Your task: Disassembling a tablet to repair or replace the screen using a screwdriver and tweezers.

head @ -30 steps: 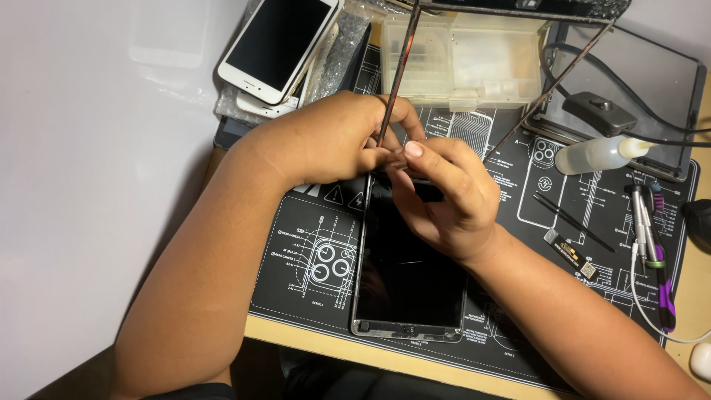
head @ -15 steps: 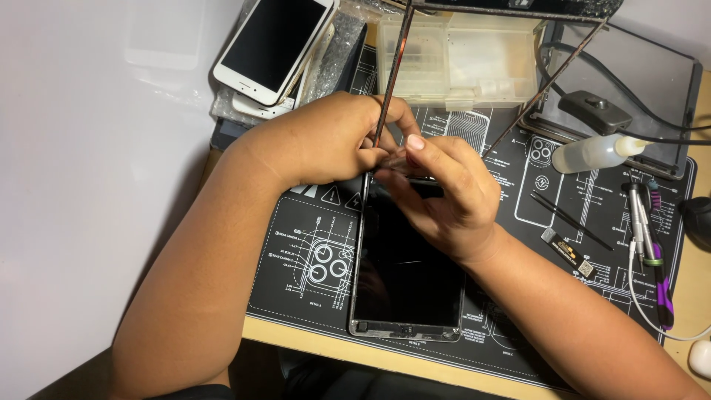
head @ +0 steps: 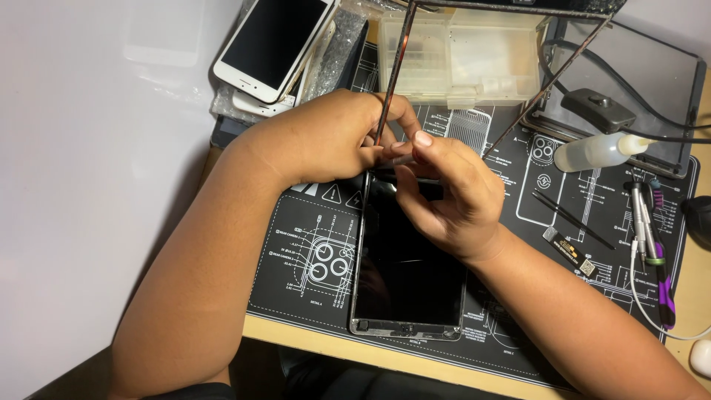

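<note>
Fingertips of my left hand (head: 326, 137) and right hand (head: 444, 192) pinch together at the top edge of the dark phone (head: 407, 274), mid-frame on the black repair mat (head: 296, 244); whatever they grip is too small to tell

Tablet (head: 407, 281): dark, rectangular, portrait orientation, lying flat on the black repair mat near the desk's front edge. Screen black and glossy, with reflections. Thin metallic frame visible down the left side and along the bottom edge; bottom strip looks bare, with small components exposed. Top edge is hidden under the hands, so its state there can't be read. A small, thin silvery part (head: 404, 159) sits pinched between fingertips just above the tablet's top edge; too small to identify.
</note>
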